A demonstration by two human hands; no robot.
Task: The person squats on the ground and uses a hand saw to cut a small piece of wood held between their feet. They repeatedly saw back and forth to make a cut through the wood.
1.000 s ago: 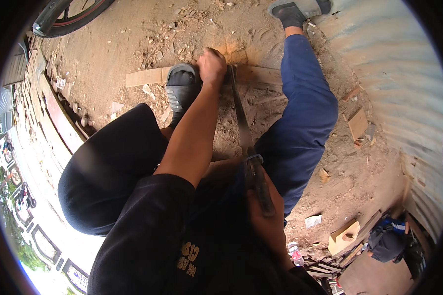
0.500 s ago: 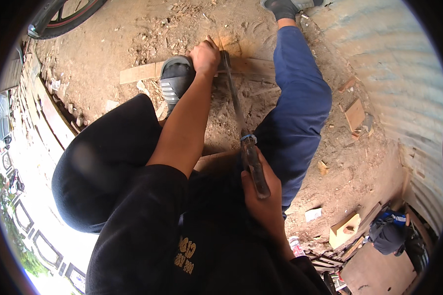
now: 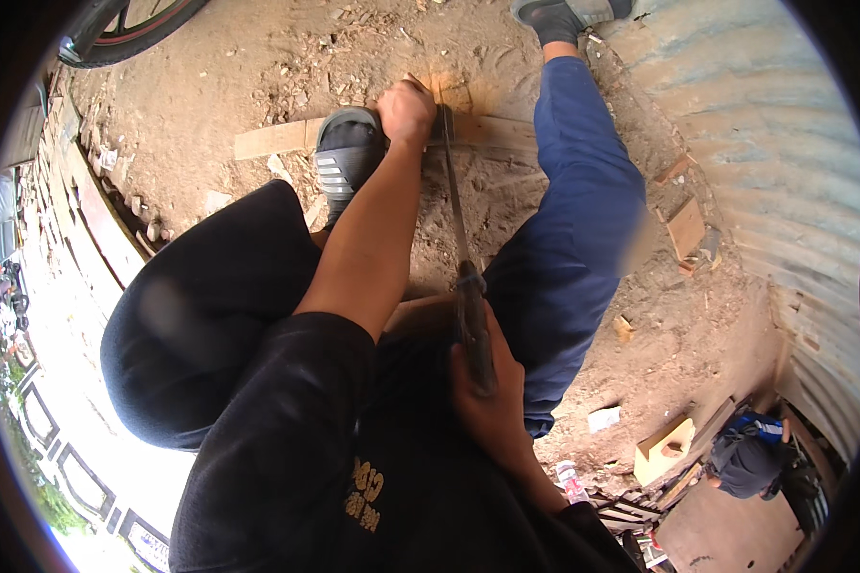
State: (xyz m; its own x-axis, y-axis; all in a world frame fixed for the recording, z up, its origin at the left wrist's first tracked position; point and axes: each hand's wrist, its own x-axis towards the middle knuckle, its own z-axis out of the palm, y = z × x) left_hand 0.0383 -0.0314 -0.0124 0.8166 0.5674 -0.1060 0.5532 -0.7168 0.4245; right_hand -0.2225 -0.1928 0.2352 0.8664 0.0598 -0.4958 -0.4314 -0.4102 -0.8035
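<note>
A hand saw (image 3: 457, 205) runs from my lap to a wooden plank (image 3: 272, 140) that lies crosswise over the dirt. My right hand (image 3: 497, 396) is wrapped round the saw's dark handle. Beside the blade's far end, my left hand (image 3: 408, 112) grips the plank, its fingertips partly hidden. Orange-brown sawdust (image 3: 459, 91) is spread just past the blade. My left foot, in a dark striped slide sandal (image 3: 349, 158), presses on the plank left of my hand.
My blue-trousered right leg (image 3: 588, 181) stretches forward on the right. A corrugated metal wall (image 3: 764, 143) rises beyond it. Wood scraps (image 3: 686, 227) lie near the wall, and a wheel (image 3: 129, 38) stands far left. Another person (image 3: 750, 463) is at the lower right.
My right hand has drawn the saw handle slightly back toward me and to the left. The left hand and the foot stay at the plank.
</note>
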